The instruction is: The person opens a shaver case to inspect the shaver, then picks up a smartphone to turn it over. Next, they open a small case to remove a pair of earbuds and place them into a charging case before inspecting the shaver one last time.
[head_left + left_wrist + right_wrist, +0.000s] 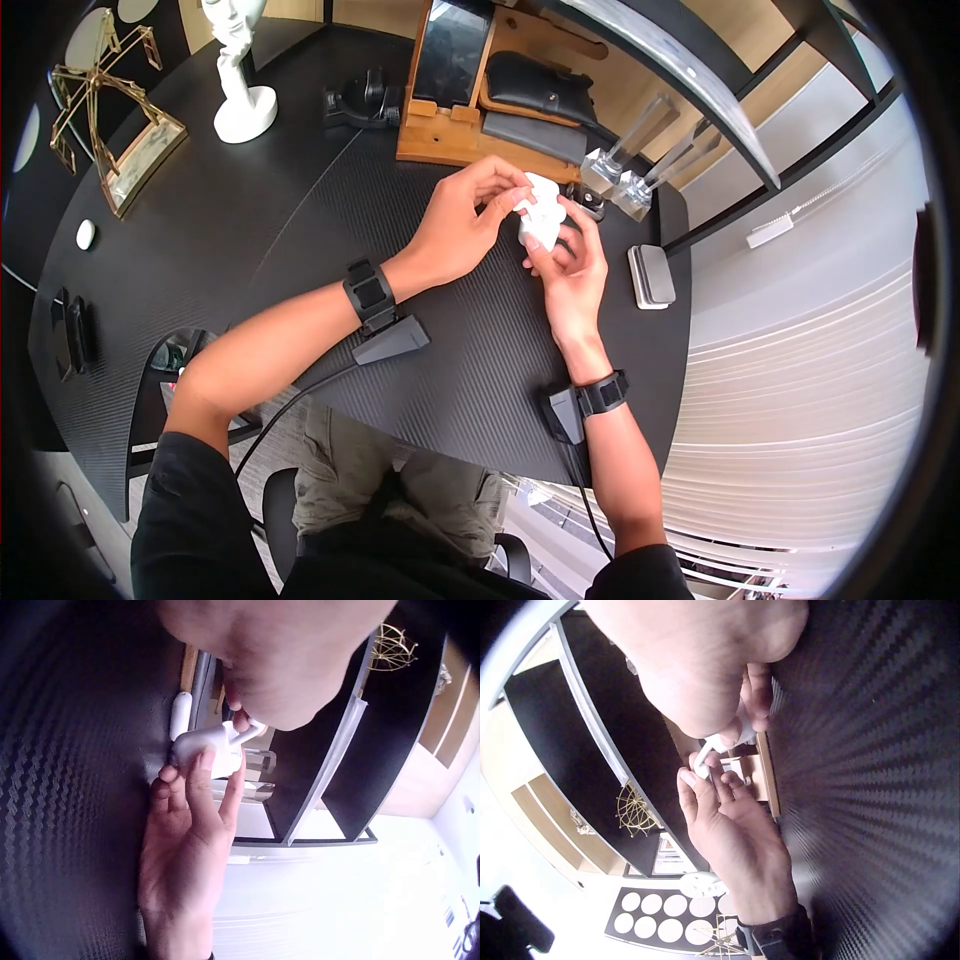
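Observation:
In the head view a small white case (pixel 541 228) is held above the dark desk, between both hands. The right hand (pixel 577 285) grips its lower part, fingers curled round it; the left wrist view shows that hand's thumb flat on the case (pixel 196 748). From the other side, the left hand (pixel 455 225) pinches a slim white curved piece (pixel 250 733) at the top of the case, seen also in the right wrist view (pixel 703 756) between thumb and fingertips of the left hand (pixel 742 851). Whether this piece is clear of the case cannot be told.
Behind the hands stand a wooden organizer (pixel 440 148) with a phone and black pouch, and clear crystal pieces (pixel 632 190). A silver-white box (pixel 652 277) lies at the right. Farther left are a white figurine (pixel 246 115), a gold wheel ornament (pixel 145 165) and a white oval item (pixel 86 235).

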A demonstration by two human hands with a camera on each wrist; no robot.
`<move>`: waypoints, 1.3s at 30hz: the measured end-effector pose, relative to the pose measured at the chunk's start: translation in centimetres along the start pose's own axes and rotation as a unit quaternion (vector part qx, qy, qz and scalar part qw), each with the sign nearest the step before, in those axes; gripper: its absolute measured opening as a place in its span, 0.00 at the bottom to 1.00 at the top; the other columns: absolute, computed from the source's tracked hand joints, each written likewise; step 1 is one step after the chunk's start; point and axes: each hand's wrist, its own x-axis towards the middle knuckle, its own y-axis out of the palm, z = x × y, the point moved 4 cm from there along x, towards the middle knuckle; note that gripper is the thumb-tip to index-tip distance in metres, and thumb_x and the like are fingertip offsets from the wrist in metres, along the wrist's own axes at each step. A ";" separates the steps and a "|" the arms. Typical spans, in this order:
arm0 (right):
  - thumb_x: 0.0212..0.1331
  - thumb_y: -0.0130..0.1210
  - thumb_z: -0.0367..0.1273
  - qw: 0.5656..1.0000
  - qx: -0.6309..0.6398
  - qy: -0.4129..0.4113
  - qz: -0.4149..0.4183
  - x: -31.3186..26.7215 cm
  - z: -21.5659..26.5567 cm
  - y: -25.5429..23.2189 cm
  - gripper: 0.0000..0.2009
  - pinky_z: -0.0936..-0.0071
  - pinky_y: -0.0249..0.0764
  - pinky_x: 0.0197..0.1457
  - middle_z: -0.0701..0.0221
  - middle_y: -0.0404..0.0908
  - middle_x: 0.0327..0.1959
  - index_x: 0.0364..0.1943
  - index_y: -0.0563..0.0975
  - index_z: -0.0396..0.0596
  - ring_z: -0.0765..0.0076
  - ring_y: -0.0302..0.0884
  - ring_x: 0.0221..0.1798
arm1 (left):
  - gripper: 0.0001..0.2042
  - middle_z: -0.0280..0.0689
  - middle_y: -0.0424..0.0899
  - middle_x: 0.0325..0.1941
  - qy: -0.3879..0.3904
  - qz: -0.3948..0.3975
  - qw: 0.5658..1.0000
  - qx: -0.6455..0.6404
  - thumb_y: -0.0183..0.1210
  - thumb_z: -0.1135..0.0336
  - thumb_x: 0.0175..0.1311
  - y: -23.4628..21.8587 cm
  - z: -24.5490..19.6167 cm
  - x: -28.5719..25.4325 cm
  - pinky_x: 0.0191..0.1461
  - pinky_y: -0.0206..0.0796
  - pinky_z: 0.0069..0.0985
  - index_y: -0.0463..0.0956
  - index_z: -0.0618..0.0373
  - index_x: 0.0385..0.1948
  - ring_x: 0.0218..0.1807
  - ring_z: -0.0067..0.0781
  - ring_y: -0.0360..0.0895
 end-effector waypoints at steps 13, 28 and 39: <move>0.63 0.62 0.20 1.000 0.017 -0.008 0.007 0.0 0.0 0.2 0.29 0.82 0.80 0.40 0.66 0.82 0.45 0.69 0.67 0.44 0.80 0.81 0.37 | 0.09 0.39 0.86 0.44 0.000 0.046 0.991 0.124 0.58 0.69 0.73 0.4 -1.1 -0.2 0.53 0.73 0.26 0.78 0.64 0.46 0.47 0.25 0.83; 0.66 0.61 0.22 0.999 0.041 0.004 0.013 0.1 -0.2 0.0 0.29 0.83 0.78 0.37 0.67 0.81 0.44 0.70 0.65 0.42 0.81 0.80 0.35 | 0.09 0.37 0.80 0.52 -0.018 0.043 0.994 0.103 0.65 0.66 0.68 0.4 -0.3 -0.4 0.46 0.72 0.22 0.82 0.60 0.42 0.49 0.25 0.79; 0.64 0.61 0.21 0.998 0.012 -0.001 0.060 0.0 0.0 0.6 0.29 0.84 0.79 0.40 0.66 0.82 0.46 0.69 0.67 0.43 0.83 0.80 0.36 | 0.11 0.38 0.79 0.55 0.008 0.059 0.983 0.171 0.67 0.64 0.65 0.2 -0.6 -0.5 0.45 0.71 0.22 0.86 0.56 0.46 0.48 0.26 0.78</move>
